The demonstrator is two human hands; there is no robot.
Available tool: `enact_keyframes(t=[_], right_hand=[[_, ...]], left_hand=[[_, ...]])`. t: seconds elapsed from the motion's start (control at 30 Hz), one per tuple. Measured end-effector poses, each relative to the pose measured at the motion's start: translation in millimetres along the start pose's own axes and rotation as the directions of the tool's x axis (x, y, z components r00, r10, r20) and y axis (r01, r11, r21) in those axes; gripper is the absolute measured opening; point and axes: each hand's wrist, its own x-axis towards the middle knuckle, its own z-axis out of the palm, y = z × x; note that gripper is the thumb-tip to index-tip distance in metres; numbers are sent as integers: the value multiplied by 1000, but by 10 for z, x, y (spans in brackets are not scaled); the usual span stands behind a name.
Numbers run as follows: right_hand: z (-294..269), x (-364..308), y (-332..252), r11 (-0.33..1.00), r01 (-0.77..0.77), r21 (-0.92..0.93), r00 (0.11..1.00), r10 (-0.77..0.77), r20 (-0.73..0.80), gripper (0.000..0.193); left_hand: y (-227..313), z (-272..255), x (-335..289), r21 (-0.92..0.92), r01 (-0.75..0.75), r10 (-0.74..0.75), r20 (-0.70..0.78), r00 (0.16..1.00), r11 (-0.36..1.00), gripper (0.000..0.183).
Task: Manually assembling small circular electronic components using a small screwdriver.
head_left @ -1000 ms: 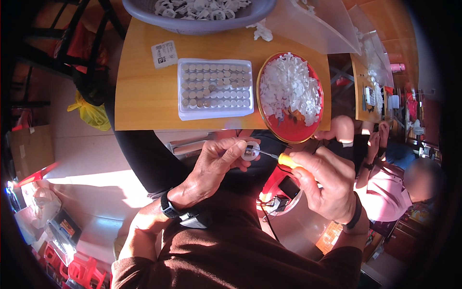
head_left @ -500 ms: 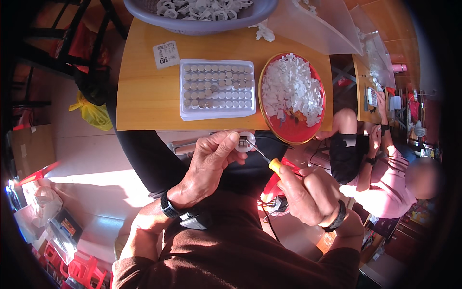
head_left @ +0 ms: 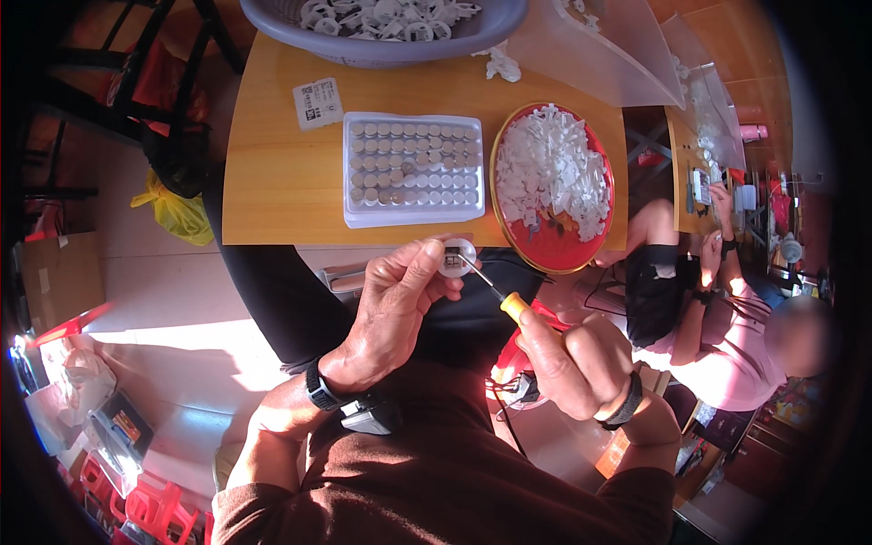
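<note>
My left hand (head_left: 400, 295) pinches a small round white plastic housing (head_left: 457, 258) by its edge, just off the table's near side. Dark parts show in the middle of the housing. In my right hand (head_left: 574, 361) is a screwdriver (head_left: 515, 305) with a yellow handle, its thin metal shaft slanting up to the left. The tip reaches the housing's face; whether it presses on a part there is too small to tell. Beyond my hands stands a white plastic tray (head_left: 413, 218) with rows of round silver button cells (head_left: 400, 145), some pockets showing white.
Right of the tray, a red gold-rimmed plate (head_left: 554, 254) holds a heap of small white plastic pieces (head_left: 554, 168). A lavender basket (head_left: 381, 53) of white ring-shaped parts stands at the back. A printed label sheet (head_left: 318, 103) lies on the wooden table (head_left: 272, 200). Another person (head_left: 718, 336) sits at the right.
Both hands have shifted slightly left, carrying the housing and screwdriver with them. The screwdriver tip stays at the housing. The tray and plate look nearly the same.
</note>
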Motion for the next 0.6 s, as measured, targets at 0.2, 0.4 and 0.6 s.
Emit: enact_keyframes(t=[0.2,0.4,0.6], right_hand=[[84,14,22,1000,16,-1,999,-16,-31,32],[92,7,57,998,-27,53,998,30,-60,32],[-8,65,114,956,-198,216,980,199,18,40]], left_hand=[[33,49,8,33,-16,18,-58,998,999,36],[58,42,16,4,-18,18,-74,997,1000,36],[18,-7,27,100,-1,7,-66,998,995,33]])
